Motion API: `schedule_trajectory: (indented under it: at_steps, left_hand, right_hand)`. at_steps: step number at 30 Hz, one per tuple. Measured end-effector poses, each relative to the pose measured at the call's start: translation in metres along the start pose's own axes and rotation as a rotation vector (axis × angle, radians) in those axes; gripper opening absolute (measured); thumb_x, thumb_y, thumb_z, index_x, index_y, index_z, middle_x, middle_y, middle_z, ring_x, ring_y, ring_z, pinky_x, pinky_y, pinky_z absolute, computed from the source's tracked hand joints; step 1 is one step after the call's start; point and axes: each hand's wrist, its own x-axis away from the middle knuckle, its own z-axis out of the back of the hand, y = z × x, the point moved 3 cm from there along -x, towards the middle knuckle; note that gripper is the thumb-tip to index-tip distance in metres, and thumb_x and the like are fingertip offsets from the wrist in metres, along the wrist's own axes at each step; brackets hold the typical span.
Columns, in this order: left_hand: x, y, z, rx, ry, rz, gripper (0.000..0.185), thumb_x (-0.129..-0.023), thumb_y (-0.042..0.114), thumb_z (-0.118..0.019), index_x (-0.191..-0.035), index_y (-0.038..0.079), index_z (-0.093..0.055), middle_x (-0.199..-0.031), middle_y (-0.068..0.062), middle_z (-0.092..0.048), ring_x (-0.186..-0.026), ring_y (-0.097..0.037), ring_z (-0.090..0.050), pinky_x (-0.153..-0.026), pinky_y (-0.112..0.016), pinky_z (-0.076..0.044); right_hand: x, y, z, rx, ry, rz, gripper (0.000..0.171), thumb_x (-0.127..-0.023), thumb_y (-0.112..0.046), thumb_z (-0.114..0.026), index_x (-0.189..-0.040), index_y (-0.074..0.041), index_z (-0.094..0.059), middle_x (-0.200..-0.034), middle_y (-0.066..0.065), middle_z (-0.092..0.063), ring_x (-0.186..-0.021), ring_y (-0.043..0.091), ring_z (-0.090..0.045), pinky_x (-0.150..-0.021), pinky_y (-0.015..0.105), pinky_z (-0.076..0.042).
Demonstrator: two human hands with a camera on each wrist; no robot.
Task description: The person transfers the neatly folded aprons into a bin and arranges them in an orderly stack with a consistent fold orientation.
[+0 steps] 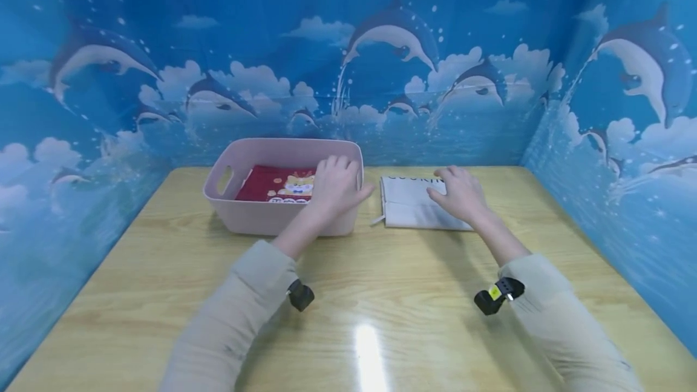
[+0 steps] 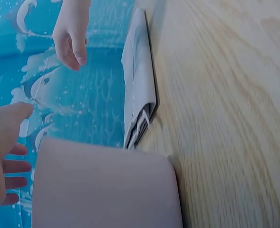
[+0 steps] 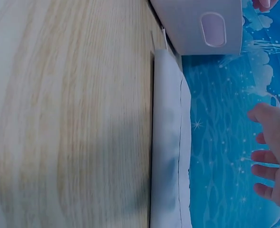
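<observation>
A pale pink plastic basket stands at the back left of the table, with a folded dark red cloth printed with a cartoon animal inside it. Over the basket's right end hovers my left hand, fingers spread and holding nothing. To the right of the basket lies a folded white cloth with black lettering and a thin strap at its left edge. My right hand hangs above this white cloth, its fingers loosely bent and apart from it, as the right wrist view confirms.
The wooden table carries the basket and cloth near its back edge. A blue curtain with dolphins and clouds encloses the back and both sides. The basket has an oval handle hole in its end wall.
</observation>
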Motion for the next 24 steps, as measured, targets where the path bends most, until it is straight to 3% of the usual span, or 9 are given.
schedule_trajectory:
  at_steps: [4, 11, 24]
  left_hand:
    - [0.000, 0.012, -0.001, -0.011, -0.004, -0.044, 0.051, -0.086, 0.053, -0.055, -0.108, 0.008, -0.062, -0.105, -0.009, -0.058, -0.104, -0.026, -0.049, -0.092, -0.040, -0.039]
    - [0.000, 0.033, -0.003, 0.014, 0.004, -0.098, 0.051, -0.086, 0.055, -0.054, -0.106, 0.010, -0.063, -0.108, -0.006, -0.058, -0.104, -0.022, -0.050, -0.091, -0.037, -0.039]
    - [-0.004, 0.064, -0.023, 0.096, -0.117, -0.131, 0.053, -0.089, 0.053, -0.051, -0.119, 0.010, -0.058, -0.111, -0.005, -0.057, -0.106, -0.020, -0.049, -0.093, -0.035, -0.040]
  right_hand:
    - [0.004, 0.006, 0.001, 0.035, 0.012, 0.000, 0.046, -0.091, -0.029, -0.055, -0.123, 0.003, -0.052, -0.124, 0.026, -0.048, -0.116, 0.043, -0.041, -0.093, 0.059, -0.034]
    - [0.008, 0.018, -0.001, 0.093, 0.027, -0.025, 0.046, -0.091, -0.031, -0.055, -0.125, 0.000, -0.051, -0.126, 0.025, -0.046, -0.117, 0.044, -0.038, -0.093, 0.060, -0.031]
    - [0.018, 0.041, -0.004, 0.108, 0.002, -0.105, 0.048, -0.091, -0.029, -0.055, -0.128, 0.001, -0.048, -0.130, 0.028, -0.041, -0.119, 0.047, -0.034, -0.095, 0.063, -0.027]
